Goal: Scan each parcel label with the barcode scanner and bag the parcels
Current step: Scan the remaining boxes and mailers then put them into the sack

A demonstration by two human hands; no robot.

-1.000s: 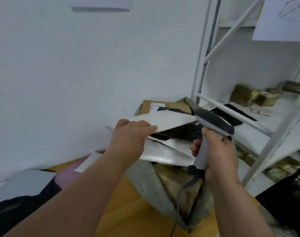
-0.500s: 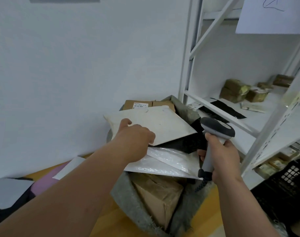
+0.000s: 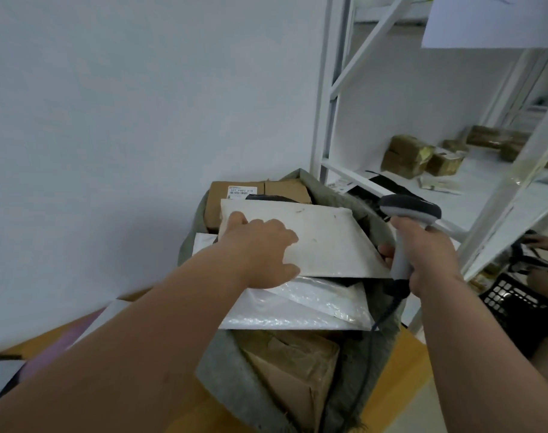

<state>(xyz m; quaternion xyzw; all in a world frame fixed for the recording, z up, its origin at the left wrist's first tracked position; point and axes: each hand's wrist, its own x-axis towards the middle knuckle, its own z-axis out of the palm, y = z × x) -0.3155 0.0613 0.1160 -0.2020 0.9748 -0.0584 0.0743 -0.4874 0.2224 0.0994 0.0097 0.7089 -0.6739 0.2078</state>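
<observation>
A white padded envelope [image 3: 313, 239] is lying on top of the pile inside a grey bag [image 3: 235, 389], and it's being pressed down by the left hand [image 3: 260, 248], fingers spread flat on its near-left corner, thumb out toward the far edge. The barcode scanner [image 3: 407, 226] is gripped by the right hand [image 3: 428, 254], fingers wrapped round the pale handle, dark head up top, just past the envelope's right edge. A cable is seen running down from the handle along the bag's side. Under the envelope a shiny plastic mailer [image 3: 297, 304] is stacked, and lower still a brown cardboard box [image 3: 297, 370] is tucked in. At the back of the bag a labelled box [image 3: 235, 195] is wedged. A white shelf [image 3: 453, 195] with small parcels is seen to the right.
</observation>
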